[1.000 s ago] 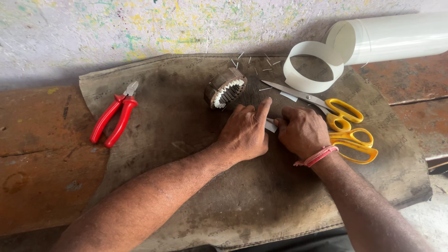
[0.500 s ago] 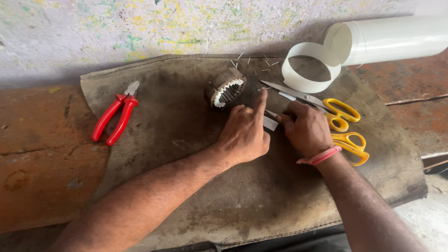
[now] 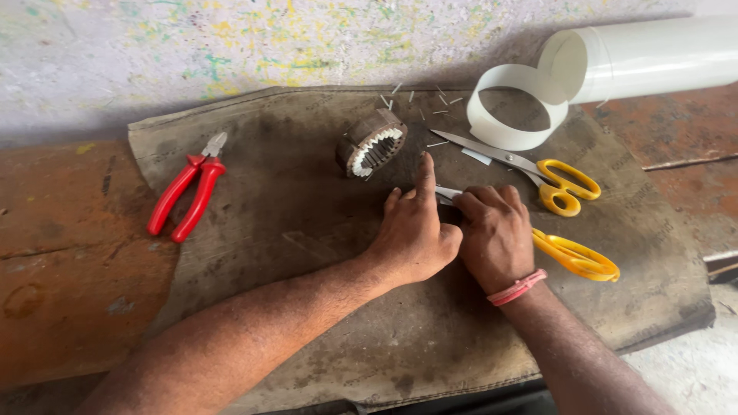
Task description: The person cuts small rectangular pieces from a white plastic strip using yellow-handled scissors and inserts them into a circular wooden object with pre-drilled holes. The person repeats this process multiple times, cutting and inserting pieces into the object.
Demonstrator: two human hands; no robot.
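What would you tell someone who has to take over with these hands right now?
Left hand: flat on the brown worn mat, forefinger stretched out, pressing a small pale strip.
Right hand: curled beside it on the same strip.
Ridged round metal motor core lies just beyond; yellow-handled scissors right; red-handled pliers left; white sheet roll behind.
Done: small white offcuts lie cut.
Left: cannot tell.

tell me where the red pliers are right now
In the head view the red-handled pliers lie at the left edge of the brown mat, well left of the left hand and the round metal stator, untouched.
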